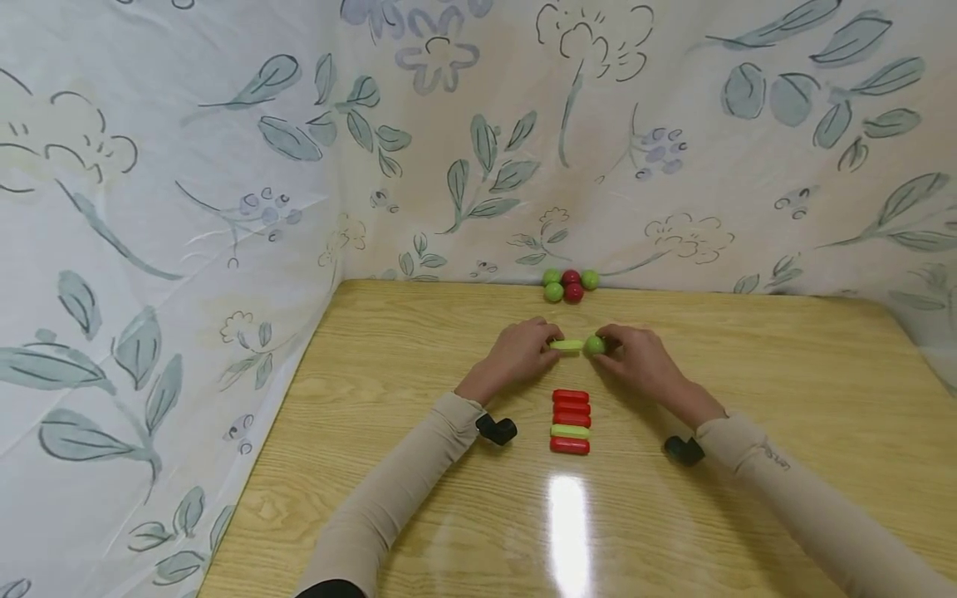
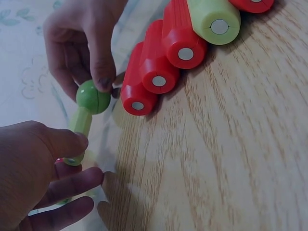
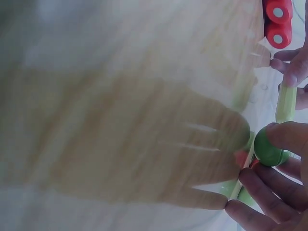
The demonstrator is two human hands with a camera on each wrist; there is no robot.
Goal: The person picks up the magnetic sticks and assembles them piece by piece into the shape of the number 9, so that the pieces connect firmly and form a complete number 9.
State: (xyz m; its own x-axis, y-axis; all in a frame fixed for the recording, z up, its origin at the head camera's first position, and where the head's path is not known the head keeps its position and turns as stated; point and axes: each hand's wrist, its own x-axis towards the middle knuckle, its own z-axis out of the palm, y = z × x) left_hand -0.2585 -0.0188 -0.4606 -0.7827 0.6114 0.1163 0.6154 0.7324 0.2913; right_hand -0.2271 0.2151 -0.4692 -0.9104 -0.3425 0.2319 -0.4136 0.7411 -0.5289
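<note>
Between the thumb and fingers of my left hand is a yellow-green magnetic rod, pinched near its left end. My right hand pinches a green ball at the rod's right end. In the left wrist view the ball meets the tip of the rod; in the right wrist view they also appear end to end. Nearer the body, a column of red rods lies side by side with one yellow-green rod among them. Pale round discs show on the rod ends in the left wrist view.
Green balls and red balls sit in a cluster at the back edge of the wooden table. A flower-patterned cloth hangs behind and along the left side. Black wrist-camera mounts stick out below both wrists.
</note>
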